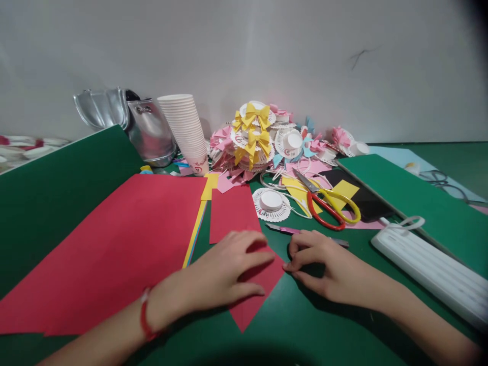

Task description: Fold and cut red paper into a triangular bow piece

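Observation:
A small red paper piece [245, 314] lies turned cornerwise on the green table in front of me. Over its left part rests my left hand [224, 272], fingers apart and palm down, covering some of the sheet. My right hand [326, 262] pinches the right-hand corner of that paper between thumb and fingertips. Just behind, a red paper rectangle [232, 213] lies flat. A craft knife [284, 229] with a pinkish handle lies beyond my right hand and is partly hidden by it. Red-and-yellow-handled scissors [324, 195] lie farther back, half open.
Large red sheets [125, 249] cover the left, beside a raised green board [68, 198]. At the back stand stacked paper cups [185, 127], a silver bag [150, 132] and a heap of paper rosettes with bows [255, 134]. A white power strip [430, 269] lies right.

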Tool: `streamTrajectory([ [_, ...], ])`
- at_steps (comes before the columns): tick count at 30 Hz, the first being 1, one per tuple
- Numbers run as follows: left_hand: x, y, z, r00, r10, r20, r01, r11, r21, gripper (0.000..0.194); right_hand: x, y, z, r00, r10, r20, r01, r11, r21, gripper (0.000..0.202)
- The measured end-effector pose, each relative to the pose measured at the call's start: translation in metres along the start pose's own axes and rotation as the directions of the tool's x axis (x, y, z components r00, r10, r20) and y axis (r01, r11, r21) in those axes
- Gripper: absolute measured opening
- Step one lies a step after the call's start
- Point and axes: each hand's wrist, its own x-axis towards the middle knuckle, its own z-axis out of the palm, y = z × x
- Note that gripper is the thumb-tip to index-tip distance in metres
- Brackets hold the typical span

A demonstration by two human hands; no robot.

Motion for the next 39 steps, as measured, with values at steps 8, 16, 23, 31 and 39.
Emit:
streamTrajectory([
  [8,0.052,-0.010,-0.013,0.982,-0.039,0.183,0.038,0.999,0.010,0.045,0.005,0.009,0.003,0.968,0.101,-0.229,-0.058,0.981,0.186,0.014],
  [16,0.037,-0.008,-0.012,0.980,-0.189,0.056,0.196,0.959,-0.205,0.017,0.008,-0.008,0.013,0.930,0.334,-0.152,-0.253,0.884,0.392,0.019],
  [23,0.031,0.018,-0.011,0.867,-0.380,-0.322,0.100,0.766,-0.635,0.008,0.002,-0.022,0.006,0.846,0.368,-0.386,-0.137,0.849,0.510,0.009],
  [31,0.031,0.040,-0.011,0.800,-0.348,-0.489,-0.030,0.791,-0.611,0.012,-0.003,-0.033,-0.002,0.796,0.267,-0.543,-0.031,0.914,0.404,0.009],
  [39,0.033,0.048,-0.003,0.798,-0.266,-0.541,0.005,0.900,-0.435,0.014,-0.003,-0.042,0.001,0.738,0.216,-0.639,0.022,0.939,0.343,0.013],
])
